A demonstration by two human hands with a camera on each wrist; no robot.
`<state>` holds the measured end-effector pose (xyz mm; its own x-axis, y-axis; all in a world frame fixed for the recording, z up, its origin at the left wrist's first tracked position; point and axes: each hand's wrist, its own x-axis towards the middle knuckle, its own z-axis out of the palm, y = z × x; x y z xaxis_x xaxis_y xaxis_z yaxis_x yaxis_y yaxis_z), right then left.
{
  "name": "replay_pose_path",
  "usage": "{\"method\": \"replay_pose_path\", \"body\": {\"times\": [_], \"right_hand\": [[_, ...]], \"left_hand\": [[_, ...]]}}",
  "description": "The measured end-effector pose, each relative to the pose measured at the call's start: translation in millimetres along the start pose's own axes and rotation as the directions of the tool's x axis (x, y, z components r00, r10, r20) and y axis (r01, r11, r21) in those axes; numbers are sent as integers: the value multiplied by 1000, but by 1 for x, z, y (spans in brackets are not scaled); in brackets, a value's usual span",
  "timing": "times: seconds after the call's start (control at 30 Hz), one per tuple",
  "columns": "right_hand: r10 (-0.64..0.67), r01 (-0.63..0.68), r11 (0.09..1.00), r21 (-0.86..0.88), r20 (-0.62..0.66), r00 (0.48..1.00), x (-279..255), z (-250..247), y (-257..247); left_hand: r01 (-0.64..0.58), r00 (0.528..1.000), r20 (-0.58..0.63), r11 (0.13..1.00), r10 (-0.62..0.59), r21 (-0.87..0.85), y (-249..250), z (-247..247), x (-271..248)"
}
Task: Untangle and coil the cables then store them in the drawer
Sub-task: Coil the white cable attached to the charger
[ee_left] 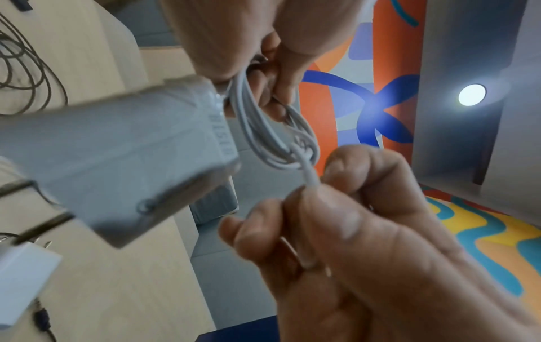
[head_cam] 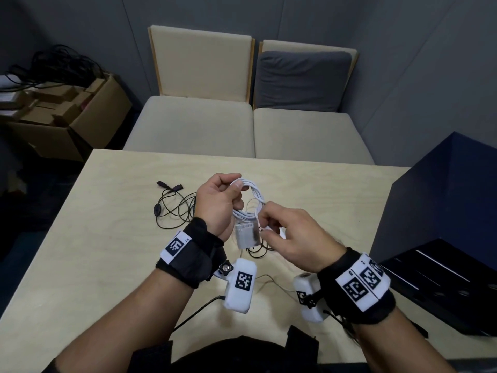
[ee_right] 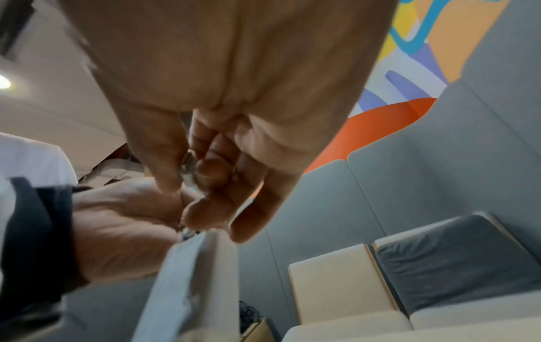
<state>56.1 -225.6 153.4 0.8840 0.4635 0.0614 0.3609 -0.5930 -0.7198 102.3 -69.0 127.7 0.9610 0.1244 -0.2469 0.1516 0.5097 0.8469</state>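
My left hand (head_cam: 233,187) is raised over the table and grips a coiled white cable (head_cam: 248,196) at the top of its loops. A grey-white power adapter (head_cam: 246,236) hangs from the bottom of the coil. Just below and to the right, my right hand (head_cam: 265,224) pinches the cable's free end. In the left wrist view the coil (ee_left: 272,141) hangs beside the adapter (ee_left: 117,150), and the end piece (ee_left: 307,175) runs into my right fingers (ee_left: 345,175). The right wrist view shows thumb and fingertip closed on a small connector (ee_right: 188,171).
A tangled black cable (head_cam: 174,208) lies on the wooden table (head_cam: 107,251) to the left of my hands. A thin pale wire (head_cam: 269,278) lies nearer to me. A dark blue cabinet (head_cam: 443,205) stands at the right with an open drawer (head_cam: 430,281). Beige seats are behind the table.
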Motion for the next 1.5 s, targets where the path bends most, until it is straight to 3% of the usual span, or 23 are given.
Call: {"method": "replay_pose_path", "body": {"times": [0.2,0.3,0.43,0.53,0.67,0.87,1.07,1.27,1.4,1.5], "right_hand": [[147,-128,982,140,-136,980,0,-3,22],[126,-90,985,149,-259,957,2,3,26],[194,-106,958,267,-328,925,4,12,22],[308,-159,884,439,-292,905,4,12,19],[403,-259,826,500,-204,892,4,9,19],[497,-295,559,775,-28,867,6,5,23],[537,-319,481,817,14,843,7,11,24],[559,-302,486,820,-26,829,8,7,26],[556,-305,502,809,-32,831,5,5,26],[552,-329,634,700,-112,826,4,3,29]], "left_hand": [[146,988,73,978,-136,-148,7,1,5],[148,988,75,977,-138,-154,6,5,1],[139,990,58,978,-131,-154,1,9,-3],[135,990,57,980,-128,-148,1,12,-5],[152,987,81,976,-141,-155,0,15,-6],[98,984,162,988,-78,-118,-7,13,-9],[143,962,242,988,-124,-64,-6,12,-14],[133,950,280,990,-140,45,-10,13,-16],[161,930,333,987,-153,1,-11,7,-14],[142,935,322,989,-146,34,-15,2,-12]]}}
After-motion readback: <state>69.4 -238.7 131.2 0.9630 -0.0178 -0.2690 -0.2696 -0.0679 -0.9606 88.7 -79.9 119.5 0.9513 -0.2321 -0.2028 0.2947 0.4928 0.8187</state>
